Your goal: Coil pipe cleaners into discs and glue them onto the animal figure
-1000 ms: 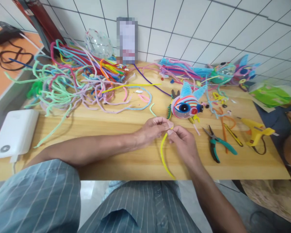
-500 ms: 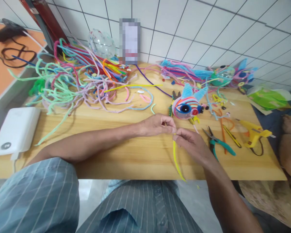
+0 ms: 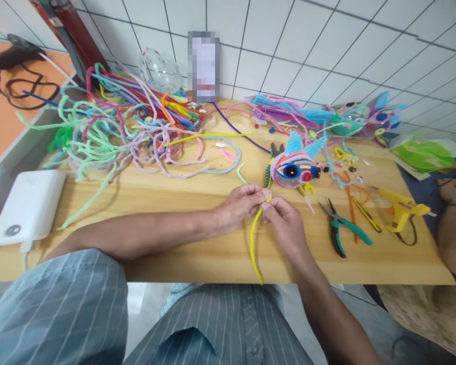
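Note:
A yellow pipe cleaner [image 3: 253, 242] hangs down from between my hands, its free tail reaching the table's front edge. My left hand [image 3: 247, 203] pinches its upper end with thumb and fingertips. Close against it, my right hand [image 3: 283, 218] grips the same end, fingers curled; the pinched part is mostly hidden. Just beyond the hands sits a craft animal head [image 3: 296, 175] with blue pipe-cleaner ears, big dark eyes and a red button. A short pale green piece [image 3: 242, 173] of pipe cleaner lies past my left hand.
Pliers [image 3: 340, 225], a yellow cutter [image 3: 366, 214] and a glue gun [image 3: 401, 207] lie at the right. Tangled pipe cleaners [image 3: 95, 142] cover the back left. A white power bank [image 3: 26, 205] is at left, a phone [image 3: 204, 66] against the wall. Another person's arm [image 3: 454, 223] shows at right.
Both hands have moved slightly left, the right hand turning inward. The yellow pipe cleaner's tail has swung left. The pliers, partly covered before, now show whole.

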`<action>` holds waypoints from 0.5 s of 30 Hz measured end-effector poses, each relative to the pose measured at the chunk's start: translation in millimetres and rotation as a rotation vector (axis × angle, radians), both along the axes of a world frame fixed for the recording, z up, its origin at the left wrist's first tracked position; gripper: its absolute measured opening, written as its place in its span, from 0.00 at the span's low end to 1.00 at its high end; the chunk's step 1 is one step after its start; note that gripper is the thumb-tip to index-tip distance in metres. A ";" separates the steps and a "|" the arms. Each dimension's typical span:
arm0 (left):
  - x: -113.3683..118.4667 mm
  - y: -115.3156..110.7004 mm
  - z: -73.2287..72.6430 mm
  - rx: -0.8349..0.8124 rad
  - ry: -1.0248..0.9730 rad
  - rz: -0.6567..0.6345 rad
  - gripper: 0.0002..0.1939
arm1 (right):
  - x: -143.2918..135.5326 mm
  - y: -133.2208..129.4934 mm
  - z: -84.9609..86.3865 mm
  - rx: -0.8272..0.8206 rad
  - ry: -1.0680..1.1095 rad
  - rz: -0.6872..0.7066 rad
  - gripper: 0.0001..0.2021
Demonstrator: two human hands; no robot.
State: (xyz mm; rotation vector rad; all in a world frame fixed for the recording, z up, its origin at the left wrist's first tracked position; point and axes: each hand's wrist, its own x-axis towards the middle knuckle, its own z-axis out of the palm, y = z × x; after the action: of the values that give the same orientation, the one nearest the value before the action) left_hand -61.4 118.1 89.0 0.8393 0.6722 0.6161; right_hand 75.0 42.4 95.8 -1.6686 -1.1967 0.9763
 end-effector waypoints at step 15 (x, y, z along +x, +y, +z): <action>-7.5 39.5 7.1 0.384 0.131 -0.393 0.10 | 33.7 -10.2 27.3 -0.111 -0.305 0.190 0.14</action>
State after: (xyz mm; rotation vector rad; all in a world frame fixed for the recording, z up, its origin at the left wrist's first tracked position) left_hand -68.9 157.6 96.1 1.3409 0.4912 0.3364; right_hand 108.7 32.2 123.1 -1.8657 -1.5499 0.9379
